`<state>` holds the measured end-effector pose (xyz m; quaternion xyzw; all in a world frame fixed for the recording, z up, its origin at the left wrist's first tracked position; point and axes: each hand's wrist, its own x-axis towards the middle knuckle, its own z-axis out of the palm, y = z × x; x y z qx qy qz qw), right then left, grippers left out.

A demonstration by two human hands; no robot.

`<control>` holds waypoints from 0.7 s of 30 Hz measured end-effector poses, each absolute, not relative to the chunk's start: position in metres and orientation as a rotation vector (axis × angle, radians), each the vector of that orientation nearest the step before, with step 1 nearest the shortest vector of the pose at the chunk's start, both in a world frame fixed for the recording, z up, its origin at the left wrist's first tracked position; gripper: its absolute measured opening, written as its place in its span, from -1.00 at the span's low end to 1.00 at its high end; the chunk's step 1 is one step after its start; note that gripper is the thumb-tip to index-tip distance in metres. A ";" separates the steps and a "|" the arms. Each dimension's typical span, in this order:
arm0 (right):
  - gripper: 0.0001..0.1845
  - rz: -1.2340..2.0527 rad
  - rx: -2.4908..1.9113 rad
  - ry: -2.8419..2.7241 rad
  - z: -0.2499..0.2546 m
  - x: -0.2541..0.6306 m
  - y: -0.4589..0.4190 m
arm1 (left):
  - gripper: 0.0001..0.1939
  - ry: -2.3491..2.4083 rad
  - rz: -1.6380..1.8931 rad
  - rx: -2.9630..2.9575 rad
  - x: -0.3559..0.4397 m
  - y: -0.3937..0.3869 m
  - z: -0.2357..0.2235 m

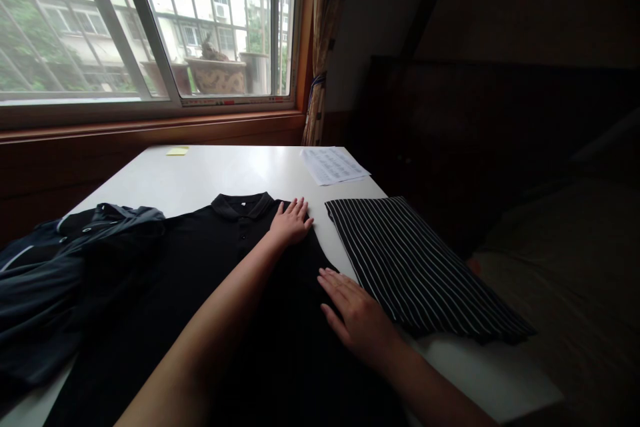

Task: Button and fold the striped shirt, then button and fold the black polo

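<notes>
A black polo shirt (200, 273) lies spread on a white table, its collar toward the window and its button placket facing up. My left hand (291, 221) rests flat on the shirt's right shoulder area beside the collar, fingers spread. Lower down, my right hand (357, 313) lies on the shirt's right side near the sleeve, fingers stretched out. Neither hand grips the cloth. The lower part of the shirt is dark and partly covered by my forearms.
A folded black-and-white striped cloth (420, 267) lies right of the shirt. Crumpled dark blue-grey clothing (55, 273) sits at the left. Printed sheets (335, 165) and a yellow note (177, 151) are on the far part of the white table (235, 170). Beyond stands a barred window (150, 27).
</notes>
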<state>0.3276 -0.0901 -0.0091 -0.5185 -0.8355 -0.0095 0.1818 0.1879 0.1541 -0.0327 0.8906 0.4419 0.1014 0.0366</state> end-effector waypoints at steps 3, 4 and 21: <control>-0.46 -0.027 -1.456 -2.331 -0.008 0.327 -0.091 | -0.34 1.363 0.322 2.728 0.188 0.155 -0.032; -0.46 -0.028 -1.452 -2.321 -0.008 0.327 -0.091 | -0.34 1.364 0.329 2.728 0.189 0.155 -0.032; -0.48 0.021 -1.475 -2.292 -0.004 0.327 -0.092 | -0.65 1.058 0.528 2.943 0.146 0.146 -0.014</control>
